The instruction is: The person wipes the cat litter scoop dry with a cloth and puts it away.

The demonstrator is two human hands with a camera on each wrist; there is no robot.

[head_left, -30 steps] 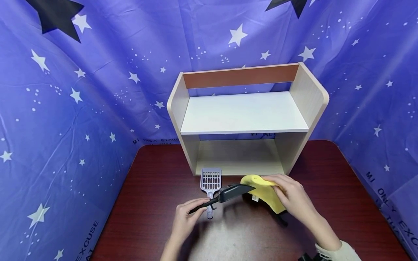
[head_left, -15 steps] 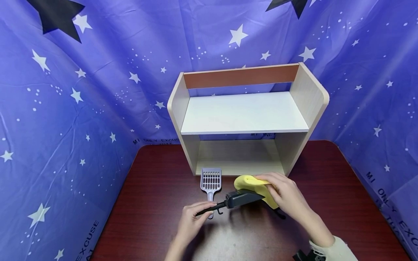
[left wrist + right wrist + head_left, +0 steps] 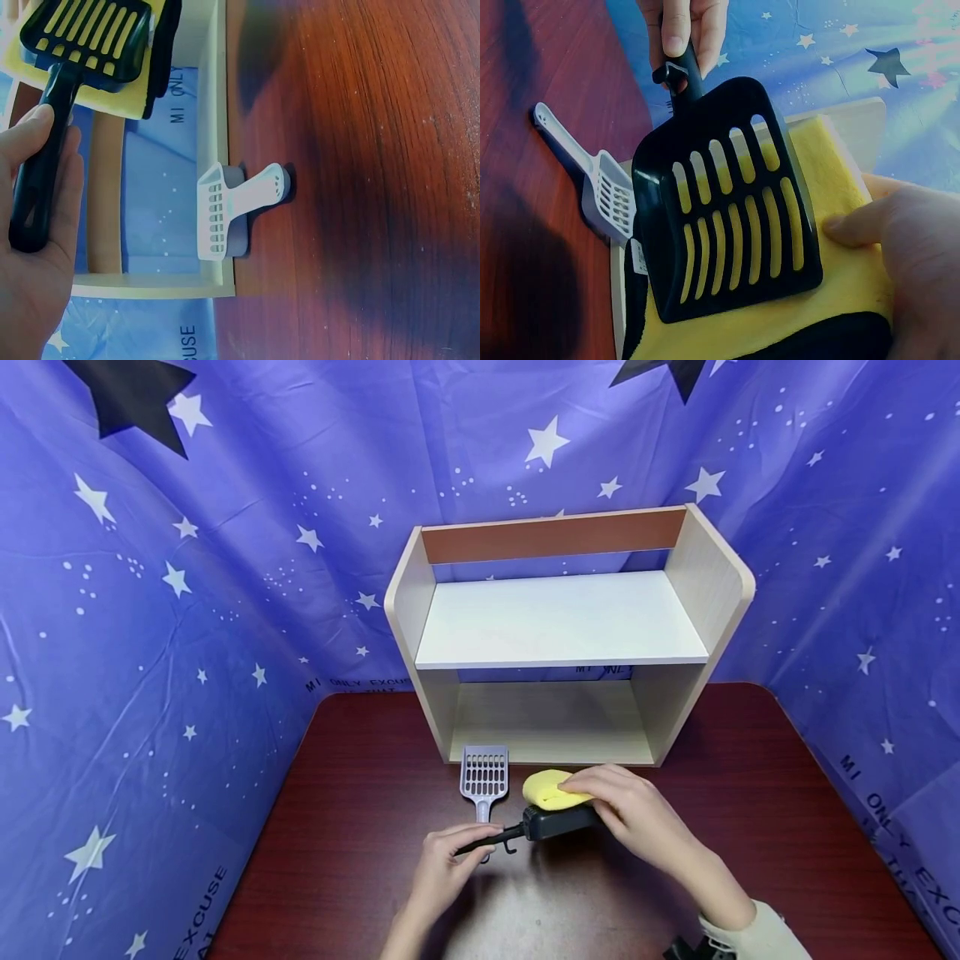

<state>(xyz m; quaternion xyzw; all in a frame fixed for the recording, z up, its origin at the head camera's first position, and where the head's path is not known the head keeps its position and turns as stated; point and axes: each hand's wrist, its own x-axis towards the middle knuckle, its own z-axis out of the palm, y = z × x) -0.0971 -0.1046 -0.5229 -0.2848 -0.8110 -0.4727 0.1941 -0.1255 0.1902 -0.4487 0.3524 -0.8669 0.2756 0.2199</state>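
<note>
My left hand (image 3: 441,870) grips a black slotted litter scoop (image 3: 561,823) by its handle, holding it above the table. In the left wrist view, the thumb lies along the handle of the scoop (image 3: 52,135). A yellow cloth (image 3: 546,788) with black parts is in my right hand (image 3: 637,814), pinched with the thumb on its near face. The right wrist view has the cloth (image 3: 821,161) lying behind the scoop, its yellow showing through the slots. A pale grey litter scoop (image 3: 484,772) lies on the table left of the black one.
Behind the hands stands a two-tier wooden shelf (image 3: 562,618) with a white upper board. The dark red table (image 3: 360,793) extends to both sides. A blue star-patterned curtain (image 3: 315,485) hangs around the back and sides.
The right hand and cloth have moved left over the black scoop, toward its handle end. The left hand has shifted slightly right with the scoop, whose blade has tipped.
</note>
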